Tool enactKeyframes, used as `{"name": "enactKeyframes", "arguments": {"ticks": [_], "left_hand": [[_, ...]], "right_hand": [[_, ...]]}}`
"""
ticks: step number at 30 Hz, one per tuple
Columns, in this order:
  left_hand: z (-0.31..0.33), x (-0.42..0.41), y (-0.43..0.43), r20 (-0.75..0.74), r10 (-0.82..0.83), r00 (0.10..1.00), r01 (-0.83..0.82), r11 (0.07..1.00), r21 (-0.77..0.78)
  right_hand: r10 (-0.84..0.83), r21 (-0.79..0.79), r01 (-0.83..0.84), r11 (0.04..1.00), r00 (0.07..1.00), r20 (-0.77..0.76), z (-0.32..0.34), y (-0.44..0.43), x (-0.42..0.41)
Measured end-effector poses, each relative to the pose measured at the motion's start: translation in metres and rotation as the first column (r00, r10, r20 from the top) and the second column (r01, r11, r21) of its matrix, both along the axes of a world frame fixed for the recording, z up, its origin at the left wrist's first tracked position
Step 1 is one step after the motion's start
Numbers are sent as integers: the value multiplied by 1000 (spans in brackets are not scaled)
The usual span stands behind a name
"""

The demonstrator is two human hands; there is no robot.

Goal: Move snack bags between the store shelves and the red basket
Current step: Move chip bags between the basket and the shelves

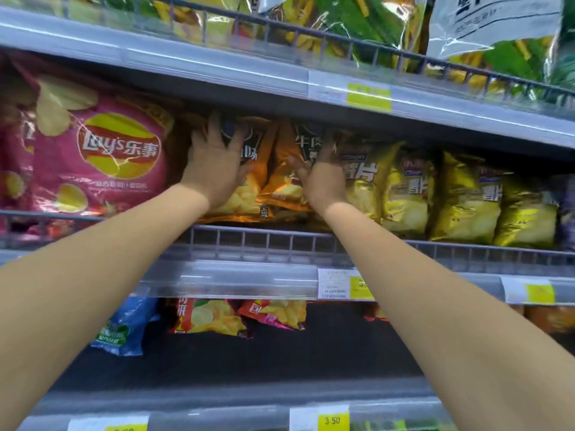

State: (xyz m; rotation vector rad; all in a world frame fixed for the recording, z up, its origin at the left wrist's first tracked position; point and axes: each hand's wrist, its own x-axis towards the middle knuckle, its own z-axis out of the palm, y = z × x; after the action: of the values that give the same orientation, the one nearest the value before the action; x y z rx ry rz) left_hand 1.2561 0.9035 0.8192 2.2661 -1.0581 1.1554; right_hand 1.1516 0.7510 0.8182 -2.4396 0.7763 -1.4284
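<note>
Currently both hands are up at the middle shelf (264,237), on 2 orange snack bags standing side by side behind the wire rail. Left hand (214,164): fingers spread wide and flat against the face of the left orange bag (244,197), thumb out to the left, holding nothing that I can see. Right hand (323,178): laid on the right orange bag (284,157), close to its edge with the yellow bags (404,194).

Key relation: the bags are straight ahead of and above the hands, long axis upright, leaning a little, and the rail crosses in front of their bottoms. My read is that any pull toward the person has to lift a bag over that rail first. Each hand has its own bag, so neither is clearly nearer.

Hard to make out:
- Right fingertips are motion-blurred, so I cannot tell whether they curl round the bag edge or lie flat.
- Bag tops sit in shadow under the upper shelf (217,73).
- Whether a bag is going in or coming out cannot be judged from this.
- Red basket is not in view.

Also there: pink Lay's bag (102,157) just left of the left hand, and more bags on the lower shelf (211,318).
</note>
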Motion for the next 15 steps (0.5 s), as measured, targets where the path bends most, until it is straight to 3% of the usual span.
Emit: {"name": "enactKeyframes", "arguments": {"ticks": [3, 10, 15], "left_hand": [[-2, 5, 0, -48, 6, 999, -5, 1000, 12], [-7, 8, 5, -291, -40, 956, 82, 988, 131], [-2, 6, 16, -336, -11, 942, 89, 972, 219]], "right_hand": [[21, 17, -20, 1000, 999, -38, 0, -2, 3], [31, 96, 1, 995, 941, -336, -5, -8, 5], [-2, 59, 32, 998, 889, -457, 0, -7, -9]]}}
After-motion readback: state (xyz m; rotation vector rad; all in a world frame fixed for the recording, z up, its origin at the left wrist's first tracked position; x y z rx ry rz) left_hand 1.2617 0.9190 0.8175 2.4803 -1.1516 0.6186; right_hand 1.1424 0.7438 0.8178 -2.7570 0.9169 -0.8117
